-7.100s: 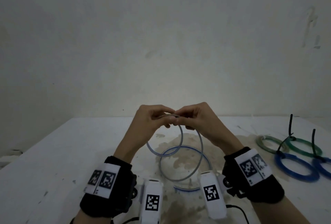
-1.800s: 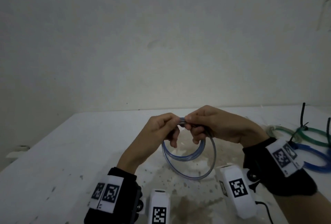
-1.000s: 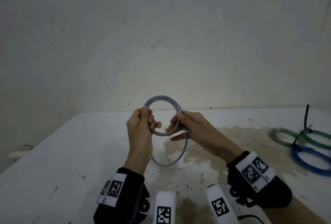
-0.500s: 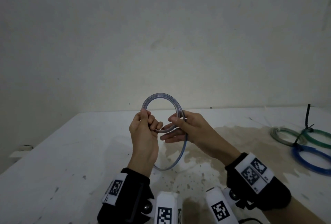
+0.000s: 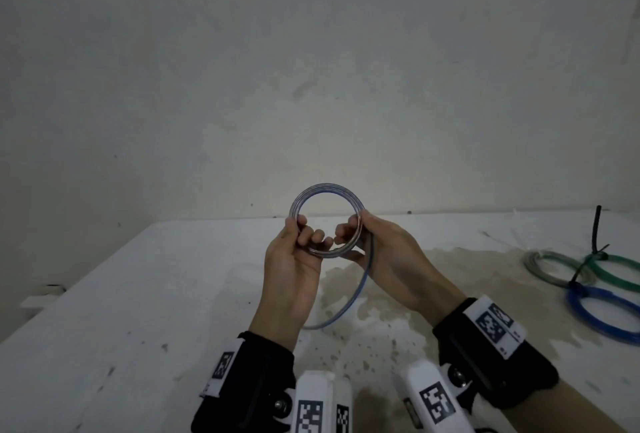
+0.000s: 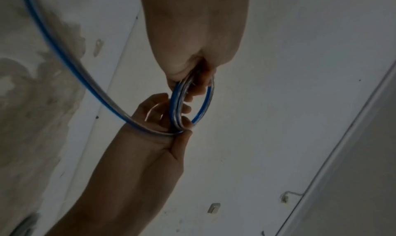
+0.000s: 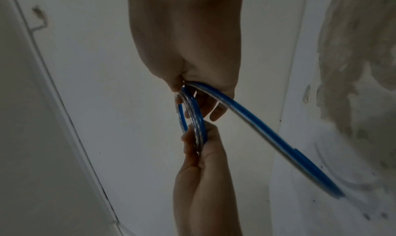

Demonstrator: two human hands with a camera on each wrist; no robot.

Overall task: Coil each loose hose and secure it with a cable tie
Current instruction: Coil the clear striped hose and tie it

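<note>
A clear hose with a blue stripe (image 5: 325,188) is wound into a small upright coil held above the white table (image 5: 138,294). My left hand (image 5: 294,249) grips the coil's left side, fingers curled through the ring. My right hand (image 5: 374,245) pinches the coil's right side. One loose end of the hose (image 5: 353,297) hangs down in an arc from the right hand toward the table. The left wrist view shows the coil (image 6: 177,104) edge-on between both hands. In the right wrist view the loose tail (image 7: 278,141) runs off to the lower right.
Three tied coils lie at the table's right: grey (image 5: 550,268), green (image 5: 620,268) and blue (image 5: 602,314), with black cable ties (image 5: 596,228) sticking up. A brown stain (image 5: 398,294) covers the table's middle. A pale wall stands behind.
The coil has tightened into a smaller ring held a little higher. The hanging loop has shortened to a single trailing arc. Both hands keep their hold.
</note>
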